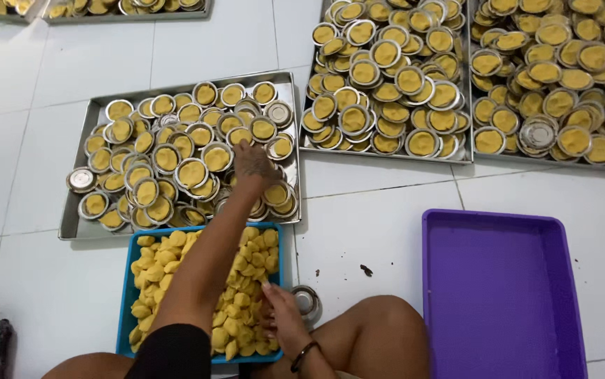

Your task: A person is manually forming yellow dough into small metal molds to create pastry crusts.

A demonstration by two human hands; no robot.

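Single view only, head-mounted, so no overlap with any other camera. It looks steeply down and forward from a person seated on the white tiled floor (379,231); their knees sit at the bottom edge. Close range: the blue tray (125,295) and purple tray (434,295) fill the near field, the metal trays (78,228) lie further out, and the top edge crops the farthest ones.

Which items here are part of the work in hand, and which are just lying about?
In use: left hand on moulds in metal tray; right hand at blue tray of yellow cakes; empty mould.

Lying about: purple tray; filled trays beyond.
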